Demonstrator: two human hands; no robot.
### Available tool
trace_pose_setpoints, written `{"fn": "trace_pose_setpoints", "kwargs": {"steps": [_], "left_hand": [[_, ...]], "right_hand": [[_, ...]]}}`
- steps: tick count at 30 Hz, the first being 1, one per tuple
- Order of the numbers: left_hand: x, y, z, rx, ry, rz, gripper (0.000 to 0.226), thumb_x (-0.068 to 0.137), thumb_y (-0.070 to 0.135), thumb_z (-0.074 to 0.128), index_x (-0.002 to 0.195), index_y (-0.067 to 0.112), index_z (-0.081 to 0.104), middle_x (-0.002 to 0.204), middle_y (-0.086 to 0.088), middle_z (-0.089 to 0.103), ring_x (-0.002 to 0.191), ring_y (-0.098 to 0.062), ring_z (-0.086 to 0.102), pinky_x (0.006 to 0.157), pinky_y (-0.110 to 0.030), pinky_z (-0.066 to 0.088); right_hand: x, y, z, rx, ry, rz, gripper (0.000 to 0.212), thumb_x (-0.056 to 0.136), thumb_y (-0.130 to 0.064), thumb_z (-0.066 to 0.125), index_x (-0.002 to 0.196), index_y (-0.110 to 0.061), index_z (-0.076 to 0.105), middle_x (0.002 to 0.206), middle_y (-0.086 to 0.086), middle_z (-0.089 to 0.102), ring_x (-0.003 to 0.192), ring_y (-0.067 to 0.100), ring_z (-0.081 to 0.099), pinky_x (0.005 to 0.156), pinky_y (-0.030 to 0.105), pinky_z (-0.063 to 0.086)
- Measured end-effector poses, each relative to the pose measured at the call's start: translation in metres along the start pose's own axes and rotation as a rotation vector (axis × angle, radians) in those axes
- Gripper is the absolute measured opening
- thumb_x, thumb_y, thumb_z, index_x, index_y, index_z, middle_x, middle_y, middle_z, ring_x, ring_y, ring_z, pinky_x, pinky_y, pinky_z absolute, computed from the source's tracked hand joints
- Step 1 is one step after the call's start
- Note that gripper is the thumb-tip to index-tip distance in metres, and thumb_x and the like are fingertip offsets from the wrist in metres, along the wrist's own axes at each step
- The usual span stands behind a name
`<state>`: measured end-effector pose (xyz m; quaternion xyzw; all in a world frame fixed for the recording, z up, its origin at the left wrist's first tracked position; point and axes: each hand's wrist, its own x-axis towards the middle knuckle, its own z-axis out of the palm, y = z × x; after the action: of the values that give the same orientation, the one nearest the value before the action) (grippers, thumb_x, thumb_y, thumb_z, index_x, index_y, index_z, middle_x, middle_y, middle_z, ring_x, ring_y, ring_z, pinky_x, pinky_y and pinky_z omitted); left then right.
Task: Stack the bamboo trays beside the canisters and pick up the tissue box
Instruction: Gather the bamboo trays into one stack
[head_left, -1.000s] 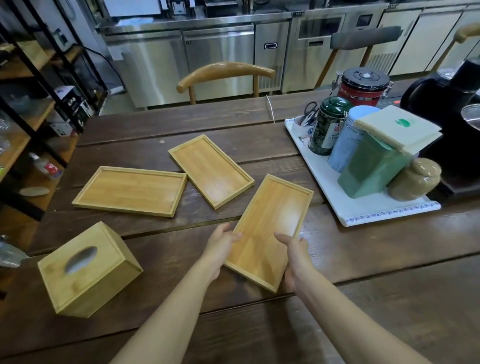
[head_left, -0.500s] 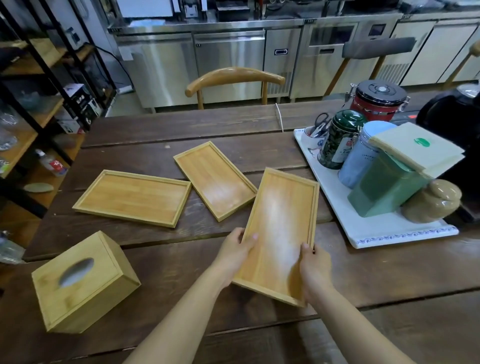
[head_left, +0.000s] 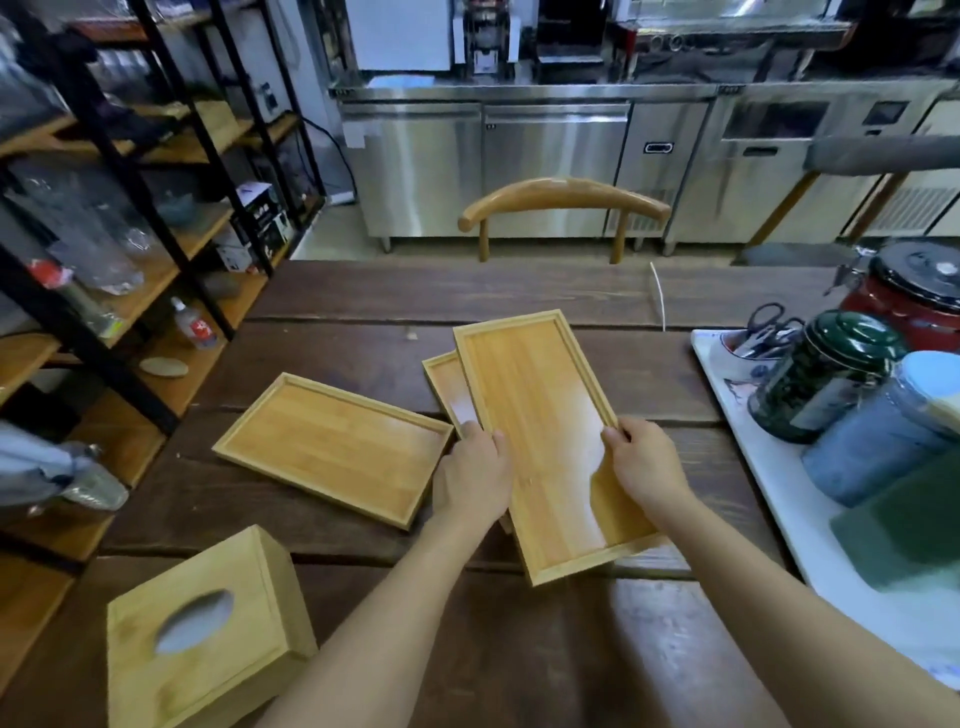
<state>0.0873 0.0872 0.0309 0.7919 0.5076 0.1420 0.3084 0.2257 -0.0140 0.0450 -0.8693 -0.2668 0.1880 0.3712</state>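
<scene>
At table centre: bamboo tray (head_left: 545, 431) held by both hands, long axis running near-to-far w/ slight lean to the left, far end pointing toward the chair (head_left: 563, 200). Left hand (head_left: 472, 480) clamps its left long edge; right hand (head_left: 644, 467) clamps the right edge, thumb inside the rim. Held tray overlaps a second tray (head_left: 448, 387), mostly hidden beneath. Third tray (head_left: 332, 447) lies flat to the left, long axis diagonal. Tissue box (head_left: 205, 631) sits near-left, oval slot up. Canisters (head_left: 823, 374) stand on white tray (head_left: 779, 478) at right.

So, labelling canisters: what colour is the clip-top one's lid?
Black, on a red body: clip-top canister, far right in the head view.
</scene>
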Motion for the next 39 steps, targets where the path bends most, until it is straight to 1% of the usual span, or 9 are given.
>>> {"fn": "trace_pose_setpoints", "kwargs": {"steps": [4, 8, 16, 22, 27, 30, 33, 36, 39], "left_hand": [[0.027, -0.01, 0.011, 0.005, -0.001, -0.114, 0.033, 0.098, 0.028, 0.03, 0.103, 0.002, 0.048, 0.095, -0.014, 0.064, 0.064, -0.019, 0.048, 0.047, -0.026, 0.03], [0.04, -0.02, 0.025, 0.053, -0.006, -0.189, 0.035, 0.099, 0.029, 0.027, 0.108, 0.001, 0.046, 0.101, -0.015, 0.064, 0.086, -0.03, 0.063, 0.055, -0.029, 0.036], [0.056, -0.032, 0.042, 0.107, 0.019, -0.218, 0.031, 0.098, 0.027, 0.03, 0.11, 0.002, 0.043, 0.104, -0.016, 0.067, 0.091, -0.032, 0.065, 0.06, -0.032, 0.04], [0.053, -0.031, 0.034, 0.087, 0.021, -0.202, 0.03, 0.097, 0.03, 0.033, 0.109, 0.005, 0.044, 0.102, -0.015, 0.067, 0.092, -0.032, 0.064, 0.07, -0.038, 0.049], [0.045, -0.048, -0.007, 0.037, 0.449, -0.092, 0.019, 0.089, 0.036, 0.049, 0.095, 0.018, 0.048, 0.095, -0.007, 0.064, 0.085, -0.024, 0.058, 0.068, -0.036, 0.044], [0.047, -0.075, -0.026, -0.063, 0.492, -0.402, 0.063, 0.084, 0.031, 0.06, 0.135, 0.007, 0.031, 0.145, -0.018, 0.033, 0.132, -0.035, 0.03, 0.106, -0.046, 0.027], [0.049, -0.097, -0.042, -0.401, 0.333, -0.758, 0.091, 0.084, 0.031, 0.062, 0.145, 0.006, 0.0, 0.157, -0.018, -0.001, 0.143, -0.033, 0.007, 0.117, -0.045, 0.014], [0.053, -0.113, -0.052, -0.787, 0.31, -0.946, 0.089, 0.081, 0.022, 0.066, 0.146, 0.009, 0.006, 0.157, -0.015, 0.01, 0.139, -0.035, 0.022, 0.113, -0.048, 0.027], [0.057, -0.113, -0.065, -1.072, 0.189, -0.998, 0.061, 0.083, 0.013, 0.059, 0.137, 0.003, 0.032, 0.144, -0.021, 0.039, 0.126, -0.04, 0.044, 0.106, -0.053, 0.037]], "right_hand": [[0.038, -0.011, 0.02, -0.077, -0.054, -0.044, 0.036, 0.091, -0.013, 0.047, 0.058, 0.0, 0.052, 0.062, 0.009, 0.05, 0.068, 0.028, 0.048, 0.053, 0.031, 0.029], [0.064, -0.014, 0.039, -0.139, -0.09, -0.071, 0.041, 0.092, -0.011, 0.047, 0.052, -0.006, 0.047, 0.079, 0.014, 0.048, 0.079, 0.028, 0.045, 0.068, 0.029, 0.029], [0.08, -0.002, 0.062, -0.191, -0.103, -0.033, 0.027, 0.092, -0.011, 0.046, 0.092, 0.008, 0.066, 0.1, 0.019, 0.053, 0.096, 0.035, 0.052, 0.079, 0.032, 0.036], [0.082, 0.002, 0.067, -0.247, -0.096, -0.028, 0.026, 0.092, -0.016, 0.049, 0.098, 0.002, 0.067, 0.101, 0.015, 0.055, 0.09, 0.029, 0.051, 0.083, 0.037, 0.041], [0.079, -0.024, 0.077, -0.39, 0.039, -0.304, 0.03, 0.091, -0.022, 0.048, 0.113, -0.004, 0.059, 0.114, 0.016, 0.057, 0.107, 0.033, 0.049, 0.093, 0.044, 0.036], [0.07, -0.056, 0.107, -0.318, -0.165, -0.527, 0.037, 0.091, -0.025, 0.049, 0.123, -0.007, 0.053, 0.123, 0.011, 0.056, 0.114, 0.029, 0.049, 0.099, 0.04, 0.038], [0.058, -0.084, 0.147, -0.381, -0.419, -0.64, 0.046, 0.091, -0.034, 0.049, 0.128, -0.008, 0.046, 0.13, 0.013, 0.052, 0.12, 0.03, 0.046, 0.1, 0.039, 0.037], [0.049, -0.097, 0.182, -0.573, -0.499, -0.618, 0.059, 0.09, -0.041, 0.045, 0.136, -0.007, 0.033, 0.142, 0.014, 0.041, 0.133, 0.03, 0.033, 0.108, 0.041, 0.028], [0.042, -0.106, 0.201, -0.63, -0.563, -0.469, 0.061, 0.088, -0.042, 0.045, 0.135, -0.007, 0.03, 0.141, 0.016, 0.041, 0.133, 0.034, 0.033, 0.11, 0.046, 0.023]]}}
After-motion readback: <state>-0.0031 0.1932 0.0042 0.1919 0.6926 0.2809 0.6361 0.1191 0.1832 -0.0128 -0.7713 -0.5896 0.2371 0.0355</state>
